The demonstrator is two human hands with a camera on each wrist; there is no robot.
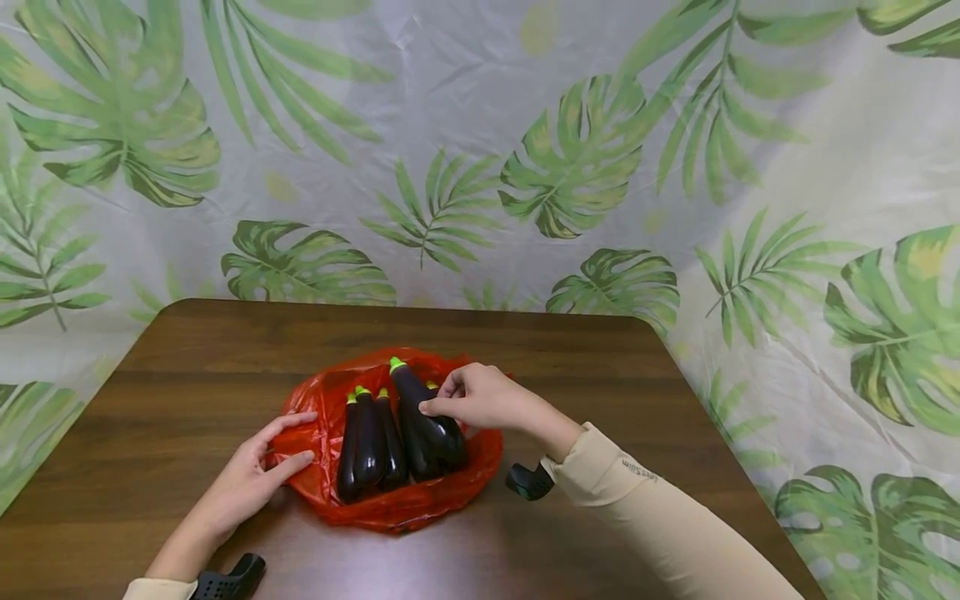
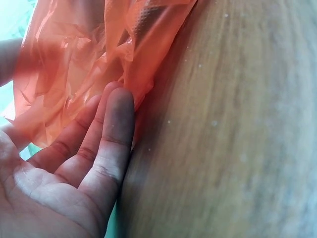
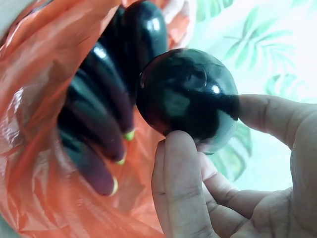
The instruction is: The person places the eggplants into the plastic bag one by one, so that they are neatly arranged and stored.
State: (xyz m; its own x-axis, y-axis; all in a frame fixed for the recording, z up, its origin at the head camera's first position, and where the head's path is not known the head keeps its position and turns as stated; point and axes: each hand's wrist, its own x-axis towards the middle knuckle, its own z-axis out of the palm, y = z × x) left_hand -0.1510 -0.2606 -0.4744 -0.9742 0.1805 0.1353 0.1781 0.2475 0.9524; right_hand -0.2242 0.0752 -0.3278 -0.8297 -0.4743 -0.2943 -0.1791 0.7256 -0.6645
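A red plastic bag [image 1: 401,515] lies opened out on the wooden table, with several dark purple eggplants [image 1: 369,442] side by side in it. Their green-tipped ends point away from me. My right hand [image 1: 487,397] pinches one eggplant [image 3: 185,96] between thumb and fingers; its rounded end faces the right wrist camera. My left hand [image 1: 251,471] rests against the bag's left side, thumb and index finger spread apart with red plastic between them. In the left wrist view its fingers [image 2: 118,116] lie almost straight along the plastic.
The brown table [image 1: 600,375] extends around the bag on every side. A leaf-patterned cloth [image 1: 450,125] hangs behind and to the sides. Dark wrist-worn devices [image 1: 529,482] sit by both sleeves.
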